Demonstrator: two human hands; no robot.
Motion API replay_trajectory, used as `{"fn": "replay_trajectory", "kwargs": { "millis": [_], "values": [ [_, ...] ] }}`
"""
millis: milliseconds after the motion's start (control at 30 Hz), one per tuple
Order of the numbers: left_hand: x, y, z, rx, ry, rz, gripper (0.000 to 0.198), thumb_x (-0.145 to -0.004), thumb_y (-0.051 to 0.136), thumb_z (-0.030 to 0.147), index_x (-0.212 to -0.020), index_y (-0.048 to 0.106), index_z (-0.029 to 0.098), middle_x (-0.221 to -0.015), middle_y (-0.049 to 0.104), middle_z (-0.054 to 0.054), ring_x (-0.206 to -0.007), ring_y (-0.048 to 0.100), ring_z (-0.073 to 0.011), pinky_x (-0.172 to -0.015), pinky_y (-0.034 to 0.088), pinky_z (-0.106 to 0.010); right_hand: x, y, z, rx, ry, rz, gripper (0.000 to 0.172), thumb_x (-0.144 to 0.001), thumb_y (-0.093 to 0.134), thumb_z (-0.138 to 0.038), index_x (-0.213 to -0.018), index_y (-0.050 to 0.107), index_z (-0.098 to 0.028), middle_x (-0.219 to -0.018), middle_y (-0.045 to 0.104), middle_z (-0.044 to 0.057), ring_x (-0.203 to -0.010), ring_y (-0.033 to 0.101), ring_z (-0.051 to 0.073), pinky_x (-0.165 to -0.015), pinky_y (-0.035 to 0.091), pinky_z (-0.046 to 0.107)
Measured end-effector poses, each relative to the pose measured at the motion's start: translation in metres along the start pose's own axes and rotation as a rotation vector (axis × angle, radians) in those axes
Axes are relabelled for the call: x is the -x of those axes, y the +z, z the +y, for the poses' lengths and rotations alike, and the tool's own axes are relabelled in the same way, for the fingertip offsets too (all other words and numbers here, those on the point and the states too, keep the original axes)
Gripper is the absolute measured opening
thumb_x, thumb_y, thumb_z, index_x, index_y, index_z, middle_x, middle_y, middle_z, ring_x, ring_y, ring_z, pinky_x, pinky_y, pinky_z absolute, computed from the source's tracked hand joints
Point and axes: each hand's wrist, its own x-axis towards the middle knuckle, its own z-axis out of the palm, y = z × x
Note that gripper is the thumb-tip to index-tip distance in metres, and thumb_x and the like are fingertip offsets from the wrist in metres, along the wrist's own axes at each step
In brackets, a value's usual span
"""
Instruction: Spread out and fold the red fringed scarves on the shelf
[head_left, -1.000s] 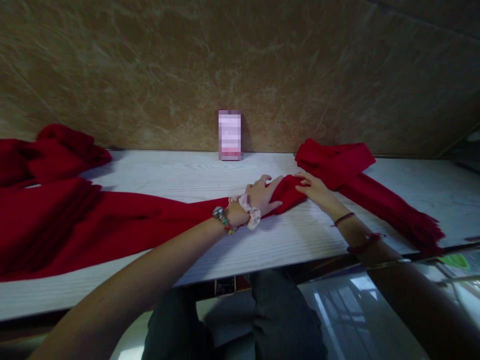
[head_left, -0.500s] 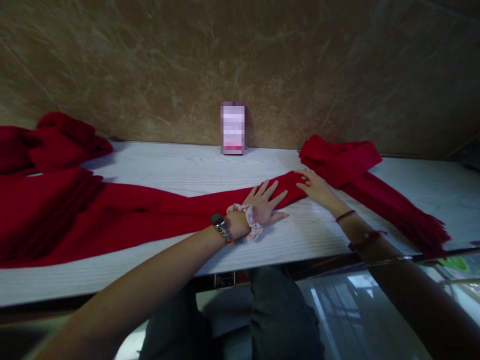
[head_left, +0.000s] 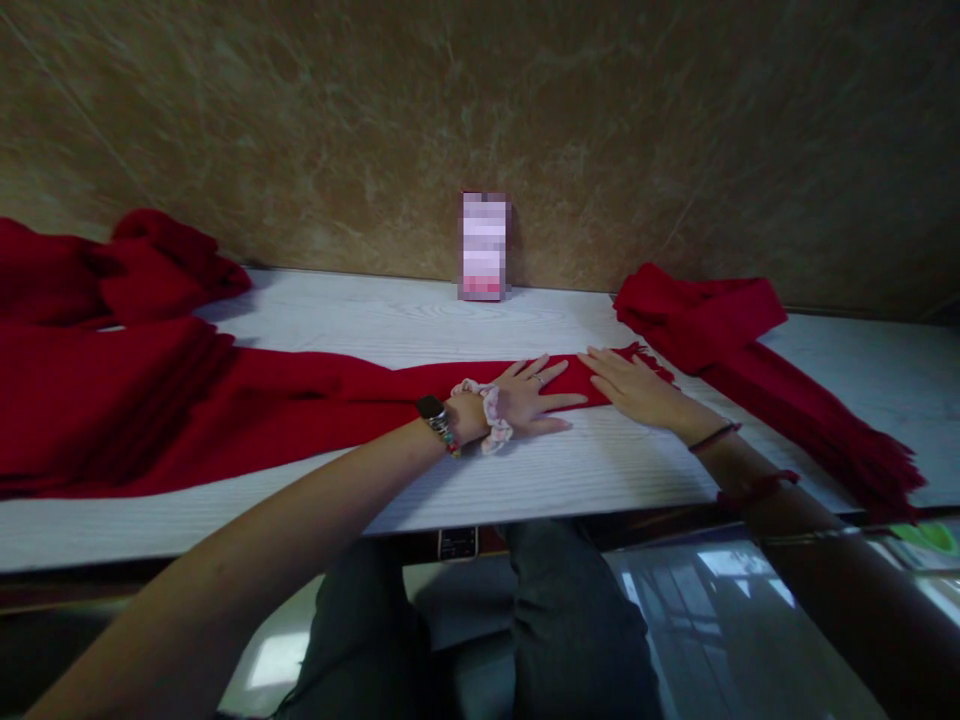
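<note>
A long red scarf (head_left: 330,390) stretches across the white wood-grain table (head_left: 390,310), its fringe showing just beyond my right hand. My left hand (head_left: 529,400) lies flat on the scarf with its fingers spread. Close to the fringed end, my right hand (head_left: 634,385) rests palm down on the cloth, fingers stretched out. Both hands press on the fabric without gripping it. A second red scarf (head_left: 697,330), folded over on itself with a fringed tail, lies to the right of my right hand.
Folded red scarves (head_left: 105,400) are stacked at the left, with a bunched red cloth (head_left: 165,265) behind them. A phone with a blurred screen (head_left: 484,248) leans against the brown marbled wall (head_left: 337,130). Another small device (head_left: 457,543) sits below the table's front edge.
My right hand has flattened onto the scarf's end, where the fringe now shows spread out. My left hand stays flat in nearly the same place. The view has shifted slightly.
</note>
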Motion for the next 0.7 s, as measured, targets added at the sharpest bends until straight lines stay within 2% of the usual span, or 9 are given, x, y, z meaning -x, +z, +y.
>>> {"fn": "replay_trajectory", "kwargs": {
  "millis": [133,233,333,433,567,700],
  "values": [
    [0.009,-0.001,-0.007,0.017,0.076,-0.023,0.050,-0.086,0.036,0.054,-0.133,0.033,0.037,-0.148,0.009,-0.001,-0.134,0.005,-0.0324,-0.104,0.010,-0.051,0.016,-0.010,-0.005,0.110,0.025,-0.024,0.046,-0.089,0.025,-0.029,-0.134,0.035,-0.022,-0.141,0.034,0.010,-0.128,0.030,0.028,-0.099,0.024,0.059],
    [0.012,-0.003,-0.004,0.033,0.082,0.016,0.050,-0.087,0.033,0.055,-0.133,0.034,0.037,-0.148,0.008,-0.002,-0.134,0.005,-0.0320,-0.105,0.011,-0.051,0.013,-0.017,-0.014,0.158,0.034,0.060,0.046,-0.089,0.026,-0.027,-0.132,0.038,-0.015,-0.140,0.033,0.014,-0.129,0.029,0.029,-0.100,0.020,0.060],
    [0.012,-0.005,0.001,0.044,0.049,0.025,0.048,-0.088,0.032,0.053,-0.133,0.033,0.037,-0.148,0.009,-0.004,-0.134,0.009,-0.0304,-0.105,0.014,-0.049,0.004,-0.012,-0.025,0.107,0.012,0.118,0.047,-0.090,0.024,-0.028,-0.133,0.036,-0.014,-0.141,0.033,0.013,-0.130,0.028,0.027,-0.102,0.024,0.054],
    [0.013,-0.005,0.002,0.051,0.038,0.008,0.050,-0.087,0.034,0.054,-0.133,0.033,0.037,-0.148,0.007,-0.004,-0.134,0.008,-0.0313,-0.105,0.013,-0.049,0.001,0.000,-0.030,0.050,0.006,0.075,0.048,-0.090,0.023,-0.031,-0.135,0.033,-0.016,-0.141,0.033,0.012,-0.130,0.027,0.025,-0.102,0.026,0.051],
    [0.014,-0.003,0.000,0.069,0.065,-0.022,0.052,-0.085,0.037,0.056,-0.133,0.034,0.036,-0.149,0.001,-0.003,-0.134,0.003,-0.0327,-0.105,0.010,-0.050,0.009,0.009,-0.014,0.038,0.088,0.047,0.049,-0.090,0.022,-0.033,-0.136,0.032,-0.019,-0.142,0.031,0.011,-0.130,0.027,0.028,-0.100,0.026,0.056],
    [0.015,-0.006,0.000,0.102,0.068,-0.046,0.052,-0.085,0.038,0.055,-0.133,0.035,0.036,-0.149,0.001,-0.002,-0.134,0.001,-0.0315,-0.105,0.008,-0.050,0.018,0.005,0.012,0.067,0.152,0.076,0.047,-0.089,0.025,-0.030,-0.133,0.036,-0.022,-0.137,0.039,0.010,-0.126,0.035,0.028,-0.099,0.027,0.056]
  ]
}}
